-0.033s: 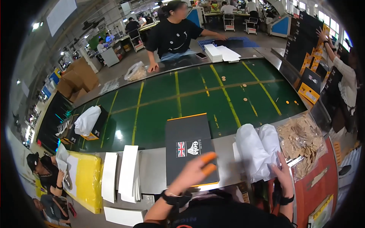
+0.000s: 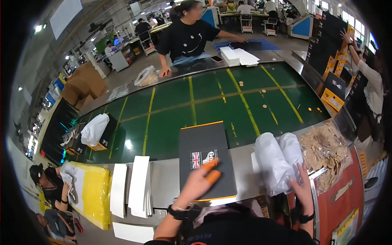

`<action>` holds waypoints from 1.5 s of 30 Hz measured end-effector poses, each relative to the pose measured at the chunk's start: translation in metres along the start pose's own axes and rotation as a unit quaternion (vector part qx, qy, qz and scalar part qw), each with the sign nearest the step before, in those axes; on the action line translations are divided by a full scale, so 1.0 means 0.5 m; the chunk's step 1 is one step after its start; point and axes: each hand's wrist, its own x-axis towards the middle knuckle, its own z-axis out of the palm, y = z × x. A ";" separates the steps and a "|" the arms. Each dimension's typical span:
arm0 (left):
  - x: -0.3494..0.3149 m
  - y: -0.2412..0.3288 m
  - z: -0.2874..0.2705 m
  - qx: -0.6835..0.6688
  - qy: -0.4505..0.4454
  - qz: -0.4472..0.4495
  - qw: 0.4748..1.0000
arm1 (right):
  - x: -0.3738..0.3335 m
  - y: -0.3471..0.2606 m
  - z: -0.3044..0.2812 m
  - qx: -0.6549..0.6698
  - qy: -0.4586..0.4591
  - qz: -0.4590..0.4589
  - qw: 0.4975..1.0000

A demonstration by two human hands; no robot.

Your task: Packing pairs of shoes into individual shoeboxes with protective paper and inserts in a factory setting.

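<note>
A dark grey shoe box (image 2: 206, 141) with orange edges lies closed in front of me, bearing a printed flag and white lettering. My left hand (image 2: 199, 179) is over its lid, fingers stretched out and two of them in orange finger covers; whether it touches the lid I cannot tell. To the right lie two long bundles wrapped in white paper (image 2: 272, 163), side by side. My right hand (image 2: 301, 185) rests at the right bundle's near end, thumb and fingers apart. What the paper holds is hidden.
Beyond runs a green conveyor belt (image 2: 171, 110) with small round tan pieces. A bag of brown paper pieces (image 2: 324, 149) is at right; white card stacks (image 2: 139, 185) and a yellow-wrapped pack (image 2: 92, 192) are left. A co-worker (image 2: 188, 38) stands across the belt.
My left hand has shifted left and slightly farther over the box lid, now covering part of the print. My right hand stays by the wrapped bundles.
</note>
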 end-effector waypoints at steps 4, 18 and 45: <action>-0.043 -0.200 -0.087 -0.090 0.254 -0.063 0.961 | -0.046 -0.096 0.123 -0.203 -0.046 -0.200 0.957; -0.109 -0.278 -0.013 0.061 0.089 -0.058 0.992 | 0.018 -0.098 0.295 -0.259 -0.223 -0.227 0.912; 0.125 -0.011 -0.075 0.333 0.135 0.262 0.896 | 0.079 -0.393 0.053 -0.100 -0.192 -0.365 0.906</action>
